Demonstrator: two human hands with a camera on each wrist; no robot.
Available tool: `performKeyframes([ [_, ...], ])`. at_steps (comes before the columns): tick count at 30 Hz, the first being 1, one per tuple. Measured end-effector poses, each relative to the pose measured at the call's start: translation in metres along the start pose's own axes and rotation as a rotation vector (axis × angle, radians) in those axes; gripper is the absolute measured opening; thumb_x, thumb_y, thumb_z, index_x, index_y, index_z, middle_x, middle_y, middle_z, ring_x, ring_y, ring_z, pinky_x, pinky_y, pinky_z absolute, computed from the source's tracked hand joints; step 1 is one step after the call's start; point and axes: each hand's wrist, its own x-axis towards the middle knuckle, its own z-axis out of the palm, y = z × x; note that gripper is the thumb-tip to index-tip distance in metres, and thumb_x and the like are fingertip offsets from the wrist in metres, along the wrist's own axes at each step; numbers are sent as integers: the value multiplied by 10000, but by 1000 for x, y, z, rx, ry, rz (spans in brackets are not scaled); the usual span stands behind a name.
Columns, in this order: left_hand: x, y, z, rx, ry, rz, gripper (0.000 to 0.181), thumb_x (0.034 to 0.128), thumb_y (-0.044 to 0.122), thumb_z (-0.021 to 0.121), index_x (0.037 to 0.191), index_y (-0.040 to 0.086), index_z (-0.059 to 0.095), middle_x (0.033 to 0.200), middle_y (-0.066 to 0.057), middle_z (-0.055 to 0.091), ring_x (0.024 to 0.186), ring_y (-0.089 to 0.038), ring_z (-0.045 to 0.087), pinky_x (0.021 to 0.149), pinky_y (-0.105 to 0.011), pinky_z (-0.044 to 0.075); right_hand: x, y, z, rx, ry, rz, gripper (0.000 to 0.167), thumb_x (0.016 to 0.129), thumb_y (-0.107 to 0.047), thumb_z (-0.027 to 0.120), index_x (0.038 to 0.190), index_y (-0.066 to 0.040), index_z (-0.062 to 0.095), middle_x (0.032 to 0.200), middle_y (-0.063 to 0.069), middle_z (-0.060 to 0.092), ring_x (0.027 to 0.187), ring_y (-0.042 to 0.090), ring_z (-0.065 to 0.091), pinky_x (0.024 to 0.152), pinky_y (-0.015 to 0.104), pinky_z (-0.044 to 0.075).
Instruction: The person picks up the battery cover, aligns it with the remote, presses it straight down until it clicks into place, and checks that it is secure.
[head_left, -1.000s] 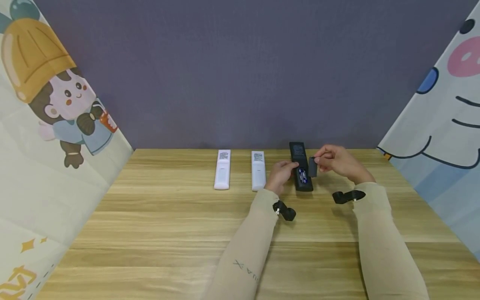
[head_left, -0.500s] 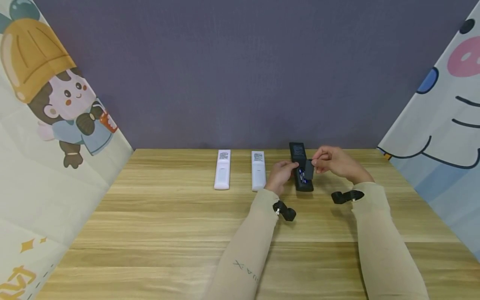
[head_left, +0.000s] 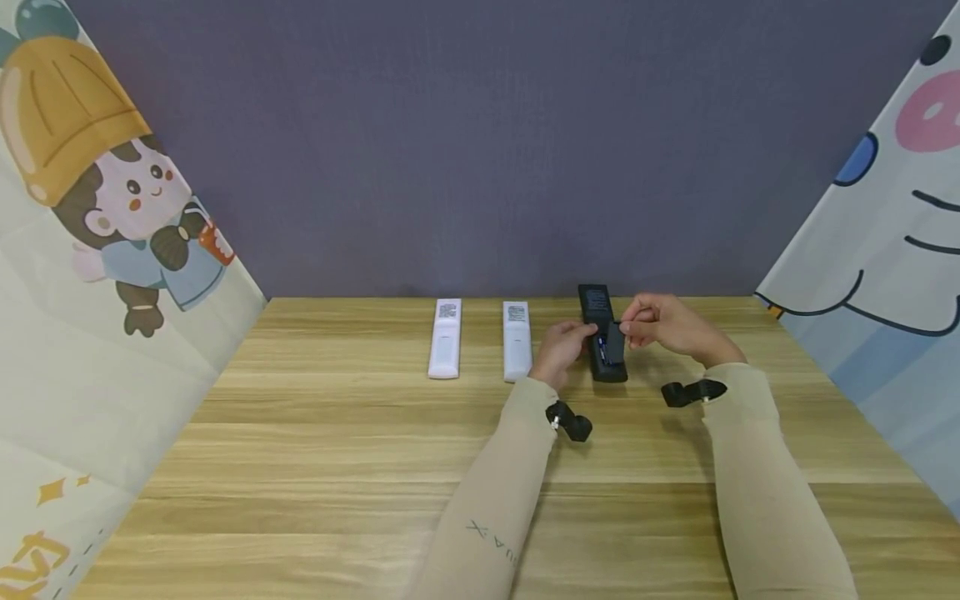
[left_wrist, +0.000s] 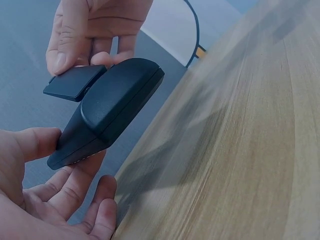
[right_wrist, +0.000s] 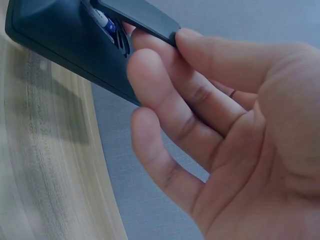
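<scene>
My left hand (head_left: 559, 350) grips a black remote control (head_left: 597, 308), thumb on one side and fingers beneath. In the left wrist view the remote is raised above the tabletop, and its shadow falls on the wood. Between thumb and fingertips, my right hand (head_left: 667, 327) pinches the dark battery cover (head_left: 615, 345). The cover stands tilted over the remote's uncovered battery compartment. A blue-and-white battery (right_wrist: 106, 22) shows inside in the right wrist view; the cover hides part of the compartment.
Two white remote controls lie back side up to the left, one farther off (head_left: 445, 340) and one beside my left hand (head_left: 517, 342). A dark grey partition (head_left: 495, 150) rises behind the wooden table (head_left: 322, 467). Printed cloths hang at both sides.
My right hand has brought the battery cover leftward and slightly down, from beside the remote to over its battery compartment. My left hand and the remote have stayed nearly still.
</scene>
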Motion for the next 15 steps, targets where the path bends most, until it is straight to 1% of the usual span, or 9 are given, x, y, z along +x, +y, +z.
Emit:
performKeyframes([
  [4,0,0,0,5,3,-7,154,962,234,702,968,86,743,884,29,629,955,-243,615,922,-400,502,0,0,1,1,-6,3,159,1022,-100,613,1098,36,579,918,185,739,779,217,710,814,465,608],
  [6,1,0,0,10,5,-12,151,964,239,700,968,94,742,897,24,637,952,-236,617,917,-392,505,0,-1,1,-5,-8,6,165,1022,-110,617,1102,31,584,924,179,740,788,226,710,817,463,607],
  [10,1,1,0,17,12,-23,155,966,252,701,975,104,746,915,23,650,965,-236,623,909,-381,503,-1,-2,2,-13,-10,11,181,1021,-133,624,1108,23,592,936,170,744,826,290,714,811,448,608],
  [13,2,0,0,26,13,-23,163,969,257,698,987,104,751,905,33,646,942,-214,616,910,-380,504,-1,-2,2,-9,-12,14,182,1020,-133,626,1108,22,593,935,162,746,843,322,713,800,431,609],
  [15,2,0,0,32,12,-21,168,969,259,698,990,101,751,892,36,641,923,-201,608,914,-385,507,-1,-2,3,-9,-13,13,176,1020,-127,625,1105,24,594,932,158,747,838,320,713,794,425,610],
])
